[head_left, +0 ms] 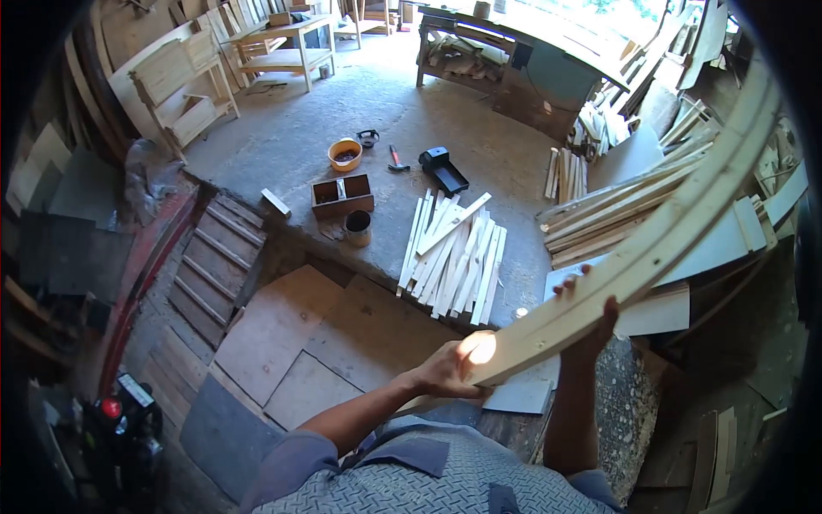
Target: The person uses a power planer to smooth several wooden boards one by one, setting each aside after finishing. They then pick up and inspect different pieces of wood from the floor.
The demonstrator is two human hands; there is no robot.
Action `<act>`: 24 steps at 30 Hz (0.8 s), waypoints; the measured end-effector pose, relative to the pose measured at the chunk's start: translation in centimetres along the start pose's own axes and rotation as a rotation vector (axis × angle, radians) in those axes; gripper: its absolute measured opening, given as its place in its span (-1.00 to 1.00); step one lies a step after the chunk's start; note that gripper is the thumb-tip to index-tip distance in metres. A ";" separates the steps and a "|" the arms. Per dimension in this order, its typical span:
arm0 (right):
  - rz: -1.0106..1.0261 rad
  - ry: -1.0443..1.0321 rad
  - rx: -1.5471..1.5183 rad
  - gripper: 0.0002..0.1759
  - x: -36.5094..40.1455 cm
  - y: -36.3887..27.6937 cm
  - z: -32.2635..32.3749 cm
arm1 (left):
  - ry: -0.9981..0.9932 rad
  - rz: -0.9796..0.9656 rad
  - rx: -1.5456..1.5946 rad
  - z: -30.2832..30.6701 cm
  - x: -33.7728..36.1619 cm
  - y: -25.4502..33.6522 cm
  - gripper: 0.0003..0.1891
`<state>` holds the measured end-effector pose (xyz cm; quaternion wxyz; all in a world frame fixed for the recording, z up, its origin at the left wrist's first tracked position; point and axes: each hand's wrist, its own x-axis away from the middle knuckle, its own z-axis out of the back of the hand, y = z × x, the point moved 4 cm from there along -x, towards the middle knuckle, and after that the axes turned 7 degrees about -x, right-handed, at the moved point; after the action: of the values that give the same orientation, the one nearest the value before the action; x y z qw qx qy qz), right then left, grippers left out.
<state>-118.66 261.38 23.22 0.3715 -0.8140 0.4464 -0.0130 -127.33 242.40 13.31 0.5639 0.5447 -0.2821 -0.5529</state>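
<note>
A long pale wooden beam (629, 257) runs from in front of my chest up to the upper right, looking curved in the wide view. My left hand (454, 367) grips its near end, and a bright patch of light falls beside the thumb. Farther along, my right hand (592, 321) holds the beam from beneath and behind, with fingertips showing at both edges. Just beyond the beam, a pile of short pale wood strips (454, 261) lies on the concrete floor (342, 111).
A wooden toolbox (342, 204), a metal can (358, 228), a yellow bowl (345, 154), a hammer (396, 159) and a black tray (445, 171) sit on the raised floor. Stacked boards (625, 210) lie right. A workbench (548, 90) stands at the back, a slatted ramp (218, 257) left.
</note>
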 end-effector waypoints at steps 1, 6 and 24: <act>-0.037 0.010 -0.001 -0.22 -1.0 1.9 0.0 | 0.056 0.032 -0.038 1.4 0.4 -0.4 -0.02; -0.256 0.034 -0.005 -0.37 -4.8 10.8 0.9 | 0.160 0.237 -0.055 6.0 2.3 -3.3 -0.03; -1.240 0.433 -0.003 -0.35 -9.0 40.2 12.3 | 0.367 1.037 0.329 12.8 2.4 -16.5 -0.27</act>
<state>-148.58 262.20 -7.69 0.1957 -0.8998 -0.0407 -0.3878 -143.75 239.64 0.54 0.7089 0.5028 -0.4922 -0.0493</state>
